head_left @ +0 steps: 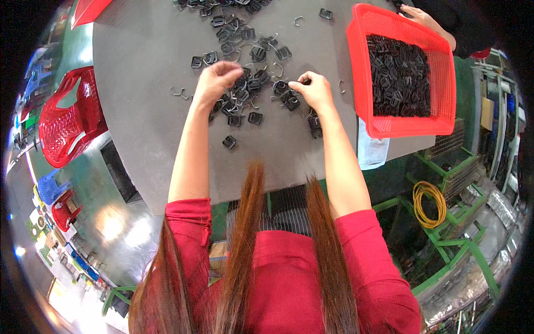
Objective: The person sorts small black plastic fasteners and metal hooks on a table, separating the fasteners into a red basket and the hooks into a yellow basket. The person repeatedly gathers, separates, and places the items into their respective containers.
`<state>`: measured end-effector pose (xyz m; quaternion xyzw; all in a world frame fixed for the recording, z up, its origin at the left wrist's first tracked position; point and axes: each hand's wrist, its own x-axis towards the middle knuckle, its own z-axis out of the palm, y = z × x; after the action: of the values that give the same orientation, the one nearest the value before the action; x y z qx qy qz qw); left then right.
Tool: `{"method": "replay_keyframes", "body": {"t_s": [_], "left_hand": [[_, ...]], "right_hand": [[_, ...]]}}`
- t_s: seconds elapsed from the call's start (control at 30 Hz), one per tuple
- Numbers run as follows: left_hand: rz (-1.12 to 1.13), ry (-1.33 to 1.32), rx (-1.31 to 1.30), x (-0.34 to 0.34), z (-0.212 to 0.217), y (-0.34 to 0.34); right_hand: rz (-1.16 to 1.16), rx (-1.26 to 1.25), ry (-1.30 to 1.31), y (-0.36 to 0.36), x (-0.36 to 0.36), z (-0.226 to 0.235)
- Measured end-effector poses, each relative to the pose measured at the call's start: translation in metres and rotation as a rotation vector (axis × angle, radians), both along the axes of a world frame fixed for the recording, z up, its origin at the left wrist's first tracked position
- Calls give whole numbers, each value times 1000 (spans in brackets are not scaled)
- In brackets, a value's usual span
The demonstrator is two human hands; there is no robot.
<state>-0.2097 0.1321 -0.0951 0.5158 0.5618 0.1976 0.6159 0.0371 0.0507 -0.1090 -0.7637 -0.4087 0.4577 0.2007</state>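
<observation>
Head view, read left to right: a red plastic chair (69, 119) stands beside the grey desk (150, 83). Left hand (218, 84), blurred, is over the pile's left side, fingers bent; whether it grips anything cannot be told. Black plastic buckles (257, 54) lie strewn on the desk between and beyond both hands. Right hand (312, 92) has thumb and forefinger drawn near together at the pile's right side; its grip cannot be determined. Bent metal hooks (340, 86) lie among and beside the buckles. Further right, a red basket (360, 72) holds many black pieces (397, 78).
</observation>
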Motion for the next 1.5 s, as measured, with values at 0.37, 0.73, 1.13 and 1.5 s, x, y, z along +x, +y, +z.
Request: {"method": "replay_keyframes", "body": {"t_s": [0.37,0.73,1.13,1.5], "left_hand": [[245,-605,-381,-14,-8,19],[-136,655,756,33,-52,36],[-119,-345,-209,-47,-23,29],[-79,672,465,53,-27,23]], "right_hand": [[10,252,-418,77,-9,-27],[-262,20,867,27,8,12],[65,5,43,51,7,3],[44,119,-94,19,6,46]]}}
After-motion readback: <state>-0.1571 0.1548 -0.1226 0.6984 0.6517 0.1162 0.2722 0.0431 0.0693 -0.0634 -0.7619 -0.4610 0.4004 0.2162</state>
